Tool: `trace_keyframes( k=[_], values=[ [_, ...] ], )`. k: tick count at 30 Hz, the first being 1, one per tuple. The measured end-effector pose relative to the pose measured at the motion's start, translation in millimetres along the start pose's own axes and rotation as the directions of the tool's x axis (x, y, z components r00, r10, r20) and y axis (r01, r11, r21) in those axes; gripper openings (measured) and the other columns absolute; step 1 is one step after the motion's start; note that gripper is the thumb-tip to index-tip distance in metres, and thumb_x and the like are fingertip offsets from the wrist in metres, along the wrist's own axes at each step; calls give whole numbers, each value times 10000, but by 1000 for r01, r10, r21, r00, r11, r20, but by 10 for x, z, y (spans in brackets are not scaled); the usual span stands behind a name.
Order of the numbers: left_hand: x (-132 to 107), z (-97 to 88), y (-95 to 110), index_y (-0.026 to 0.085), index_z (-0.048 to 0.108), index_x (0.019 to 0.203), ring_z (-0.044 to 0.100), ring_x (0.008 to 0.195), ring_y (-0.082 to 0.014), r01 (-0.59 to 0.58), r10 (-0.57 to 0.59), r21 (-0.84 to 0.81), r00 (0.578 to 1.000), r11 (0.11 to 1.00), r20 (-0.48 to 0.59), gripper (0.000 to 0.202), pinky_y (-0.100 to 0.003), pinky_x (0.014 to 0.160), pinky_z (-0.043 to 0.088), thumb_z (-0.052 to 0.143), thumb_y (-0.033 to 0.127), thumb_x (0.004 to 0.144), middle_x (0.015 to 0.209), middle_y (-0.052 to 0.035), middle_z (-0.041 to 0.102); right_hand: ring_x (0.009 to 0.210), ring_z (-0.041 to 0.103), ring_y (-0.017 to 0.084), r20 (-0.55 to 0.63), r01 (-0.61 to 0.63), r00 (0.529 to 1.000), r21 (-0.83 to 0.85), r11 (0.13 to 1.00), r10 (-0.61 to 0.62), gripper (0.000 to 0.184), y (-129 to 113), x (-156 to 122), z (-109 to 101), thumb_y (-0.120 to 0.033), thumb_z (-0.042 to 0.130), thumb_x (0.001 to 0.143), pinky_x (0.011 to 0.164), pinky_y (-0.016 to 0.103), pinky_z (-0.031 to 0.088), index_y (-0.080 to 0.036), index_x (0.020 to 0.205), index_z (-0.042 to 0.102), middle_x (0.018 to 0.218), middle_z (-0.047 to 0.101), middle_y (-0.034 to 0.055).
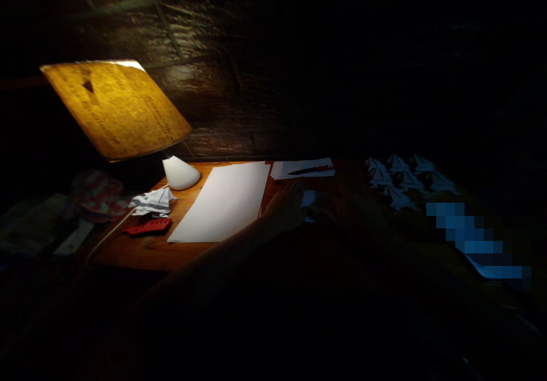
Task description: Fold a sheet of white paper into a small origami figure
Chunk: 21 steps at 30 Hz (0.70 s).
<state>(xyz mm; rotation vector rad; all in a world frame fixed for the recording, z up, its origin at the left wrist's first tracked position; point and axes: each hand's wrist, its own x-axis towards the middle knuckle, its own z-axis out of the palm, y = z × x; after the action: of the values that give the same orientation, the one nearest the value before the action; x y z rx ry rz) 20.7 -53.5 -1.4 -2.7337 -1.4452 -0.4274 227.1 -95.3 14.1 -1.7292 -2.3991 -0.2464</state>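
Resting on a small white paper, the left hand lays its fingers over the sheet's near edge. Shadow hides whether they pinch it or merely press it flat. Just right of the paper, a dim reddish shape that seems to be the right hand meets the other side, and its hold is equally unreadable. The scrap sits between the two hands, low over the wooden table, a position that would likely steady something so light.

Immediately left of the hands lies a large blank sheet, squarely in the glow. Beyond the hands, a paper stack carries a dark, red-tipped tool, which perhaps weighs it down. Well to the right, folded paper figures are grouped in the dimness, apparently set apart. Far to the left, a tilted amber lampshade above a white base throws its light across the blank sheet. Near the base are a heap of creased paper, a flat red object and a patterned cloth. Behind everything is a dark plank wall, and the rest of the room is lost in blackness.
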Motion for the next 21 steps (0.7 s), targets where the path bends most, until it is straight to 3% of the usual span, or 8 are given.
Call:
trace_keyframes(
  k=[8, 13, 17, 21],
  values=[
    [-9, -64, -73, 101, 626, 1137, 569, 1195, -331, 35, -33, 106, 999, 994, -23, 403, -481, 1039, 485, 635, 445, 928, 1261, -176, 596, 958, 643, 316, -43, -37, 998, -58, 998, 35, 754, 71, -47, -22, -724, 304, 977, 830, 411, 441, -115, 1044, 744, 1036, 675, 179],
    [-38, -100, -93, 67, 660, 1080, 586, 1156, -351, 87, -83, 200, 996, 976, -30, 502, -481, 1014, 497, 614, 544, 930, 1208, -209, 611, 915, 660, 285, -86, -94, 992, -63, 994, 88, 662, 62, -79, -21, -659, 358, 999, 858, 409, 444, -152, 898, 771, 1000, 699, 173],
    [-54, -121, -58, 56, 666, 1089, 585, 1139, -363, 117, -117, 237, 993, 964, -16, 573, -486, 999, 494, 564, 600, 939, 1178, -225, 614, 875, 672, 280, -87, -157, 985, -63, 986, 152, 663, 50, -92, -26, -666, 366, 993, 838, 411, 467, -148, 940, 775, 991, 719, 167],
    [-65, -115, -38, 18, 660, 1117, 560, 1172, -388, 126, -130, 247, 991, 961, 2, 643, -498, 1014, 466, 513, 623, 954, 1224, -264, 585, 980, 663, 322, -81, -178, 982, -55, 982, 173, 669, 65, -88, -16, -672, 376, 986, 881, 437, 462, -132, 988, 771, 1056, 719, 191]
  ],
)
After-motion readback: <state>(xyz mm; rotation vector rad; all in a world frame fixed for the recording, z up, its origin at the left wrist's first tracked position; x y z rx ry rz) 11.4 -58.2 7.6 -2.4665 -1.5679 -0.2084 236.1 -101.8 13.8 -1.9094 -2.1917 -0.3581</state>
